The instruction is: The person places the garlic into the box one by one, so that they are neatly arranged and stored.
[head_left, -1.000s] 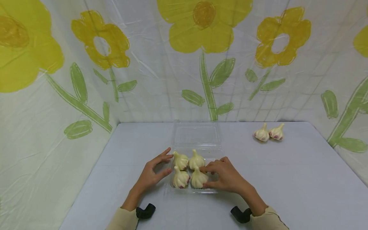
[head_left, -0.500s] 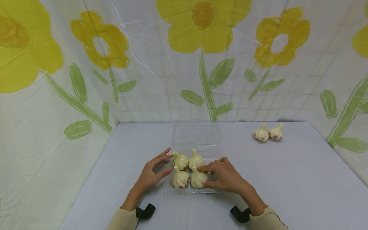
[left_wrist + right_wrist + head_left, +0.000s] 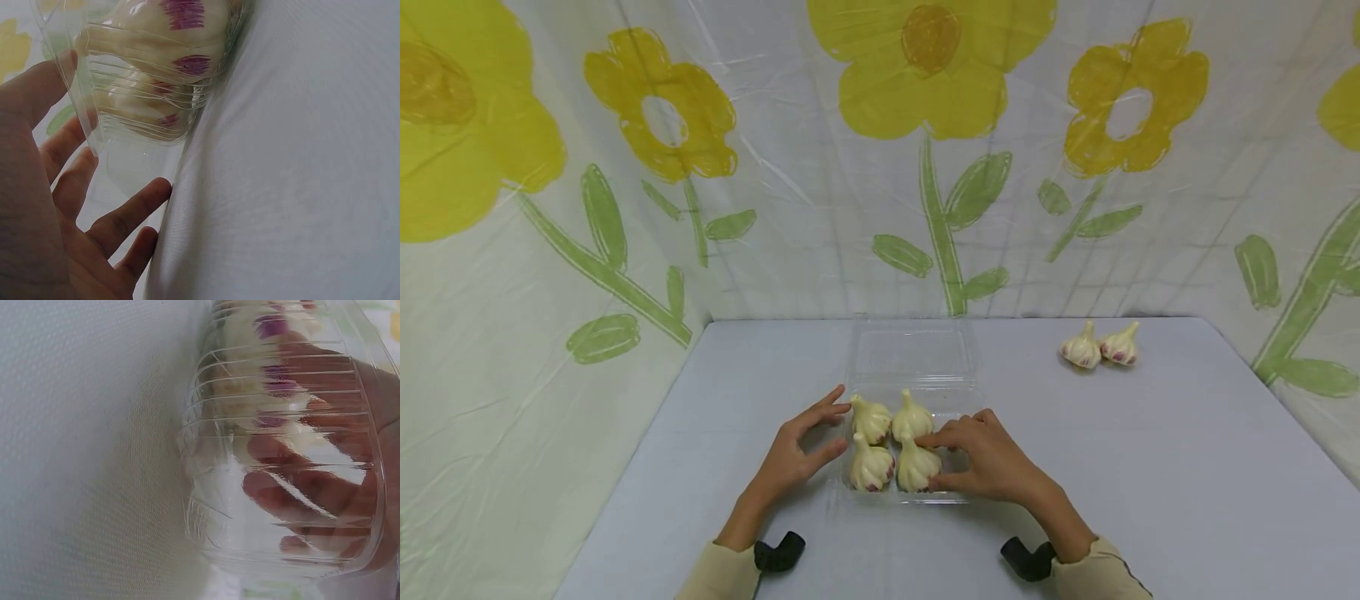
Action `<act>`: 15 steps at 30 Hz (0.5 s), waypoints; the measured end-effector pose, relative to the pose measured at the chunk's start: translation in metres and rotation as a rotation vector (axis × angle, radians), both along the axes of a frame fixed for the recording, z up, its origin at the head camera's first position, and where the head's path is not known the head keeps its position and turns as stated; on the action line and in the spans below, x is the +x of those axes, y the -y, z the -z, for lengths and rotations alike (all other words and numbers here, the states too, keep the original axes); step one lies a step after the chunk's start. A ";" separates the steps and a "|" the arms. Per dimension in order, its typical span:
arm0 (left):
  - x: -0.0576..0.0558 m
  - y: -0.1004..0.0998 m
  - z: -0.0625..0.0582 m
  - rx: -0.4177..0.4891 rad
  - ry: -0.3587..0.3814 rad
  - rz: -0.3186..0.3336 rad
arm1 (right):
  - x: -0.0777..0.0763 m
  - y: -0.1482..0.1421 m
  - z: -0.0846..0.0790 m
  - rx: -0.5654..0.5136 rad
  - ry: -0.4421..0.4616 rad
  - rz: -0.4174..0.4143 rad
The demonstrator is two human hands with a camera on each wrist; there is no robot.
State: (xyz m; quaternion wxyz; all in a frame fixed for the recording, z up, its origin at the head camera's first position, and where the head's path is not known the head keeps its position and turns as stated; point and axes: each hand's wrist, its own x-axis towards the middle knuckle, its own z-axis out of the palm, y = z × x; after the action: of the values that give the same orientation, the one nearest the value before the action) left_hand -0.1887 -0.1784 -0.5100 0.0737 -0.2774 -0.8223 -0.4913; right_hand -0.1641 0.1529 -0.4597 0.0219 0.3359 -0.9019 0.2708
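A clear plastic clamshell container (image 3: 940,501) lies at the middle of the table, with its lid (image 3: 913,350) folded back. Several garlic bulbs stand in its left and middle part: back left (image 3: 871,419), back middle (image 3: 912,417), front left (image 3: 872,467) and front middle (image 3: 917,467). My right hand (image 3: 988,460) reaches into the container and holds the front middle garlic bulb between thumb and fingers. In the right wrist view its fingers (image 3: 269,490) show through the ribbed wall. My left hand (image 3: 799,450), fingers spread, touches the container's left rim (image 3: 81,106).
Two more garlic bulbs, one left (image 3: 1082,347) and one right (image 3: 1120,344), sit side by side at the table's back right. A white cloth covers the table (image 3: 760,358). Behind it hangs a flower-printed curtain (image 3: 820,250).
Over the last second the front middle garlic bulb and the right fingers have shifted very slightly left. The left hand has stayed in place.
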 end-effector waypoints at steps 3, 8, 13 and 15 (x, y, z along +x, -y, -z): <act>0.001 0.000 -0.001 -0.001 0.008 -0.002 | 0.000 0.000 -0.001 -0.008 0.010 -0.001; 0.001 0.000 -0.001 0.001 0.006 -0.002 | 0.000 -0.002 -0.001 -0.030 0.030 -0.004; 0.000 0.000 0.000 0.003 -0.012 0.006 | -0.001 -0.003 -0.001 -0.069 0.050 -0.016; 0.000 0.000 0.000 0.005 -0.010 0.008 | -0.001 -0.004 -0.001 -0.092 0.066 -0.026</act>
State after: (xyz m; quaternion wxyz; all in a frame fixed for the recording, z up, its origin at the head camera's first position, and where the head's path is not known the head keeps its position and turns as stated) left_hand -0.1888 -0.1788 -0.5101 0.0763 -0.2828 -0.8197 -0.4923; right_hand -0.1656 0.1567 -0.4585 0.0041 0.3372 -0.8842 0.3233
